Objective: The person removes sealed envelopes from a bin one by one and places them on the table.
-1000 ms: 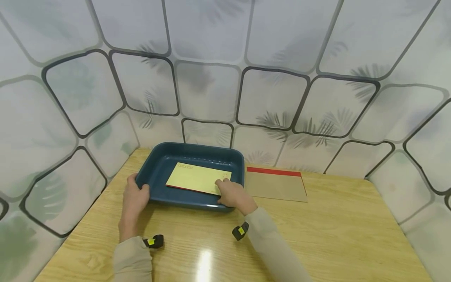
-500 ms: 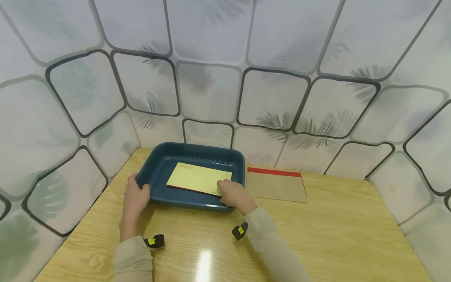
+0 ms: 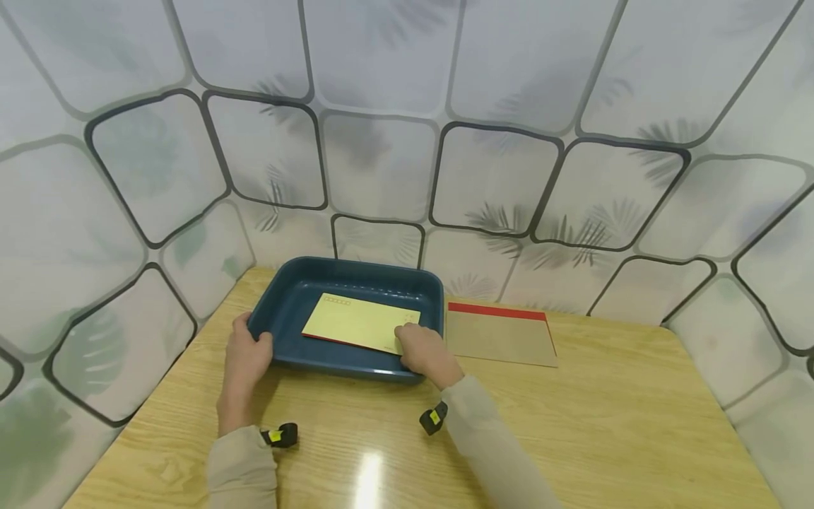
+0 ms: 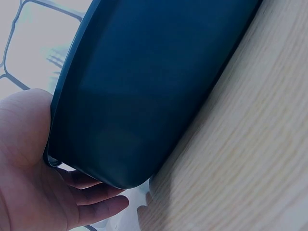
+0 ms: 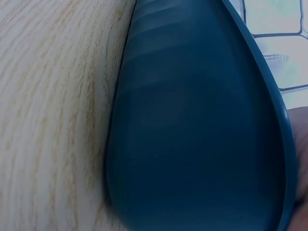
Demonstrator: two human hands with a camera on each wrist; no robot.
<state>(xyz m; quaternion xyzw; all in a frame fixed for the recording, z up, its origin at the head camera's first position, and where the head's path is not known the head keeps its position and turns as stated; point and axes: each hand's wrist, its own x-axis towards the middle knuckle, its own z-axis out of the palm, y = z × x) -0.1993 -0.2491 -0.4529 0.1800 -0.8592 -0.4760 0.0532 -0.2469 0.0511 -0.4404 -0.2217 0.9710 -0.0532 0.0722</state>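
Observation:
A dark blue rectangular tray (image 3: 343, 369) sits on the table. Inside it lies a pale yellow envelope (image 3: 356, 322), printed with small boxes at one corner and showing a red edge along its front side. My left hand (image 3: 249, 353) grips the tray's left end, its thumb on the rim; the left wrist view has the fingers reaching round the tray's outside (image 4: 144, 86). Over the front right rim, my right hand (image 3: 425, 352) reaches in, its curled fingers pinching the envelope's right end and hiding that corner. In the right wrist view the hand is mostly behind the tray wall (image 5: 192, 120).
Right of the tray, close to its side, a tan envelope (image 3: 502, 339) with a red strip along its far edge lies flat on the wooden table (image 3: 623, 410). A patterned wall covering (image 3: 381, 162) rises directly behind the table and along both sides.
My right hand's fingers have drawn in slightly to the right along the envelope's end and curled more. My left hand and the tray stay in place.

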